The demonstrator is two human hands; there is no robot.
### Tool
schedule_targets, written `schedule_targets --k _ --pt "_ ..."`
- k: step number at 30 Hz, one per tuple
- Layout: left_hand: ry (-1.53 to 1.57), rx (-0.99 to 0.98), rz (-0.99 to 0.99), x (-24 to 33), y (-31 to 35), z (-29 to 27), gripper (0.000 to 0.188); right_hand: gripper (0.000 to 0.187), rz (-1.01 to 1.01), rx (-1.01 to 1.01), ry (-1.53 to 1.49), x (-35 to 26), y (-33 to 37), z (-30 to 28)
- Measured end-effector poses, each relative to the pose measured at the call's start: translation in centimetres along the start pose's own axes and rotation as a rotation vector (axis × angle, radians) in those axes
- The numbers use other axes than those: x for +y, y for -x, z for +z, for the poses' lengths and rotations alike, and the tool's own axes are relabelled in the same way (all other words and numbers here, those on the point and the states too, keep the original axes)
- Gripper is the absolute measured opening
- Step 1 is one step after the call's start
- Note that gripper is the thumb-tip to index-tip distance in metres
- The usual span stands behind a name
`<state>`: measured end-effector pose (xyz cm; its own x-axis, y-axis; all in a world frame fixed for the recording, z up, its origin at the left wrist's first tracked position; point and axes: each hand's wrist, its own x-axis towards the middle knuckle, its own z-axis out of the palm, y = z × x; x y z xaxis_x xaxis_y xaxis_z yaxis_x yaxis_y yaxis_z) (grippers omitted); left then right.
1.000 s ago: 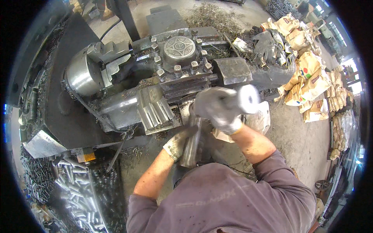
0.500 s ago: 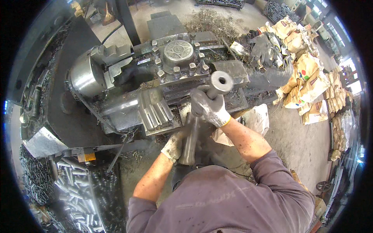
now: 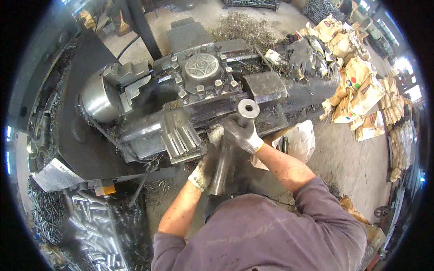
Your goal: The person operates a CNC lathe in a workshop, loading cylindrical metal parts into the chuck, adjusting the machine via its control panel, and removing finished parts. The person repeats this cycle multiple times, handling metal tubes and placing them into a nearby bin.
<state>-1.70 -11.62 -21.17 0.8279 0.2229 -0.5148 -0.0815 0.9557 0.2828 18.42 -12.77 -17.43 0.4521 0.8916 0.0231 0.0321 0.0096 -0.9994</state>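
- Ring-ended metal piece (image 3: 244, 114) upright-ish before the lathe (image 3: 266, 87); gloved right hand (image 3: 242, 135) in closed grip below its ring, forearm angled in from near right.
- Steel cylinder (image 3: 220, 175) below it, slanting, top end toward the far right; whether joined to the piece, cannot tell.
- Gloved left hand (image 3: 202, 171) along the cylinder's left flank; fingers blurred, grip closure unclear.
- Slotted block (image 3: 181, 139) at lathe's near edge, left of hands; open floor (image 3: 341, 149) right.
- Paper sacks (image 3: 360, 88) far right; metal parts (image 3: 97, 230) heaped near left.
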Motion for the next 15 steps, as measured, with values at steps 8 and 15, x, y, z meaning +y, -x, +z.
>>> schedule_targets --k 8,15 --pt "-1.476 0.307 0.418 2.4 3.3 -0.9 0.077 0.027 -0.267 -0.423 1.346 -4.0 0.2 -6.5" --pt "-1.959 0.524 0.391 3.6 7.4 2.4 0.074 0.016 -0.544 -0.571 1.481 -4.3 1.2 -5.6"
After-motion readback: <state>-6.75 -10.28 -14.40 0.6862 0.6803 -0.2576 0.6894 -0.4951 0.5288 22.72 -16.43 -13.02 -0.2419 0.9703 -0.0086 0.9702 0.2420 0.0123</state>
